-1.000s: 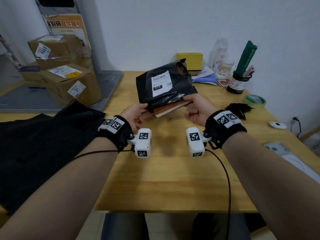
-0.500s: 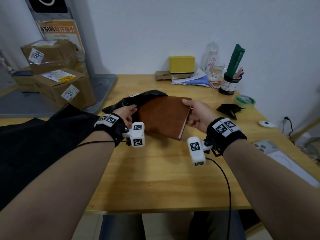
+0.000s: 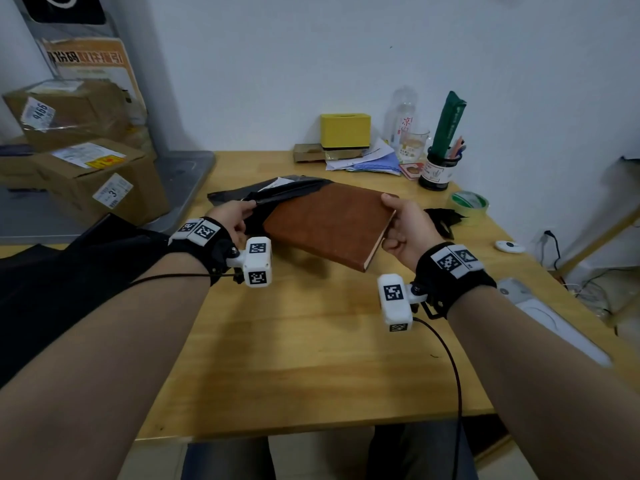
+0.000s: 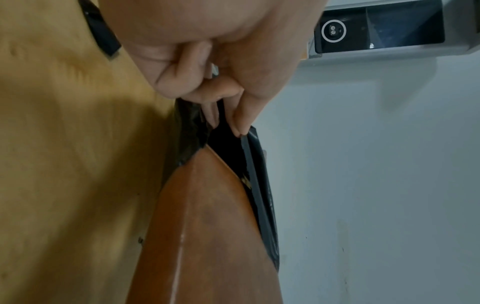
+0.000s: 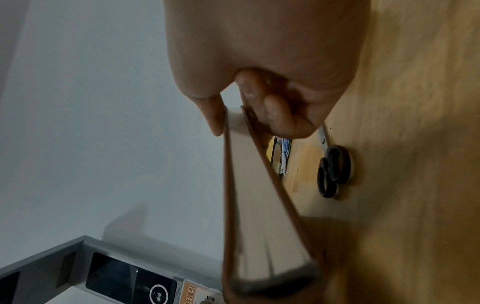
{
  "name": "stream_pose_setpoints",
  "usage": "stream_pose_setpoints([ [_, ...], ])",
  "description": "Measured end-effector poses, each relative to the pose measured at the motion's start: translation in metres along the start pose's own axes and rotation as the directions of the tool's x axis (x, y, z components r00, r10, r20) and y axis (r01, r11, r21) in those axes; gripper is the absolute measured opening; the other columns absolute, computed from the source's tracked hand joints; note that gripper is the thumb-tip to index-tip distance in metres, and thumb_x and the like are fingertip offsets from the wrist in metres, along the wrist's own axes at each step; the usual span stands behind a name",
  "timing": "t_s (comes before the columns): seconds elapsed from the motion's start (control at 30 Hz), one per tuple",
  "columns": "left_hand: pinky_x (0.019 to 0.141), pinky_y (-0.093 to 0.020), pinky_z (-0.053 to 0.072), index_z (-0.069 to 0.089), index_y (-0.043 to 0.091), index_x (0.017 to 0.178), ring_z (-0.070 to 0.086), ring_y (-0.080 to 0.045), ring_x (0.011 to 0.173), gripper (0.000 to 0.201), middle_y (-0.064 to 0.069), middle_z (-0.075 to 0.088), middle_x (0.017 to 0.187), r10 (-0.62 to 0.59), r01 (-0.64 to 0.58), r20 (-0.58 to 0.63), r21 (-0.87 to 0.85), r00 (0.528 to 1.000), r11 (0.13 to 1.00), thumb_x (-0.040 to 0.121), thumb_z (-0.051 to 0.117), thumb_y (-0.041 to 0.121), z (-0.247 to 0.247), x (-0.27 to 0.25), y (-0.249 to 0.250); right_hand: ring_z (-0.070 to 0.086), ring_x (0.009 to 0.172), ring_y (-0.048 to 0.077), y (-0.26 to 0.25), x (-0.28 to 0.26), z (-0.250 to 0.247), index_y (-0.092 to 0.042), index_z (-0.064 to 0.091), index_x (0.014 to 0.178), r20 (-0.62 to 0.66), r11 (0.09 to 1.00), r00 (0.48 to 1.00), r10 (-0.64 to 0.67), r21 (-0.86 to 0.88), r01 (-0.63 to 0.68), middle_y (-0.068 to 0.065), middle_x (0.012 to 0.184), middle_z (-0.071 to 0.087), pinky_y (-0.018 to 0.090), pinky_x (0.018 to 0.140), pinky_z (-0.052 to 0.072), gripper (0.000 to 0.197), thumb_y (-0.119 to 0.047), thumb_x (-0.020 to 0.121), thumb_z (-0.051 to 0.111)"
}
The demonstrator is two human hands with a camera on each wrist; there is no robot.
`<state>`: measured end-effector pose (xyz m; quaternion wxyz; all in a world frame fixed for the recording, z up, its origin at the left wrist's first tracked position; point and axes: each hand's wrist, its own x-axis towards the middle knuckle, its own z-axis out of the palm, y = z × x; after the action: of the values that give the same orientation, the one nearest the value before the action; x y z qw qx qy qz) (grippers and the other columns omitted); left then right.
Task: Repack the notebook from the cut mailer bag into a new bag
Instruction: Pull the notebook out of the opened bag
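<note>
A brown notebook (image 3: 329,225) is held tilted above the wooden table (image 3: 311,341), almost wholly out of the black cut mailer bag (image 3: 277,190). My right hand (image 3: 403,228) grips its page edge, thumb on the top cover and fingers underneath; the right wrist view shows that grip on the notebook (image 5: 259,195). My left hand (image 3: 232,216) pinches the bag's open edge, seen close as the bag (image 4: 249,164) around the corner of the notebook (image 4: 207,236). The bag lies flattened behind the notebook with a white label showing.
A stack of black bags (image 3: 69,289) lies at the table's left. Scissors (image 5: 333,168), a green tape roll (image 3: 469,202) and a pen pot (image 3: 438,169) sit on the right. A yellow box (image 3: 345,130), papers and a bottle stand at the back. Cardboard parcels (image 3: 86,174) are far left.
The bag has dropped from upright to flat on the table. My right hand has pulled the notebook rightward out of it, while my left hand keeps hold of the bag's edge.
</note>
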<state>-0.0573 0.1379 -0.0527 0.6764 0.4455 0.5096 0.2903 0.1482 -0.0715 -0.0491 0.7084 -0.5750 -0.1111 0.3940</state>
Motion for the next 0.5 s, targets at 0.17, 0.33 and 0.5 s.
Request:
stream_pose_setpoints([
  [0.17, 0.033, -0.014, 0.020, 0.059, 0.019, 0.079, 0.023, -0.006, 0.041, 0.017, 0.007, 0.048, 0.076, -0.010, 0.010, -0.003, 0.020, 1.000, 1.000, 0.091, 0.067, 0.029, -0.002, 0.018, -0.009, 0.026, 0.036, 0.007, 0.004, 0.003, -0.007, -0.014, 0.054, 0.105, 0.012, 1.000, 1.000, -0.018, 0.023, 0.018, -0.004, 0.066, 0.043, 0.022, 0.034, 0.023, 0.021, -0.028, 0.095, 0.064],
  [0.33, 0.034, -0.014, 0.021, 0.063, 0.019, 0.094, 0.030, -0.005, 0.041, 0.025, 0.003, 0.047, 0.068, -0.037, 0.036, -0.024, -0.051, 0.999, 0.998, 0.078, 0.077, 0.032, -0.016, 0.022, -0.023, 0.027, 0.034, 0.007, 0.003, -0.001, -0.009, -0.017, 0.055, 0.105, 0.055, 0.989, 0.998, 0.044, 0.142, -0.052, -0.008, 0.056, 0.040, 0.021, 0.033, 0.026, 0.015, -0.030, 0.100, 0.055],
  [0.5, 0.032, -0.014, 0.024, 0.061, 0.018, 0.094, 0.035, -0.005, 0.043, 0.019, 0.004, 0.051, 0.072, -0.018, -0.007, -0.124, -0.196, 0.992, 0.981, 0.084, 0.073, 0.027, -0.023, 0.028, -0.019, 0.024, 0.035, 0.007, -0.001, -0.001, -0.007, -0.017, 0.053, 0.101, 0.082, 0.994, 0.993, 0.085, 0.068, -0.091, -0.007, 0.058, 0.041, 0.020, 0.034, 0.023, 0.015, -0.031, 0.099, 0.055],
])
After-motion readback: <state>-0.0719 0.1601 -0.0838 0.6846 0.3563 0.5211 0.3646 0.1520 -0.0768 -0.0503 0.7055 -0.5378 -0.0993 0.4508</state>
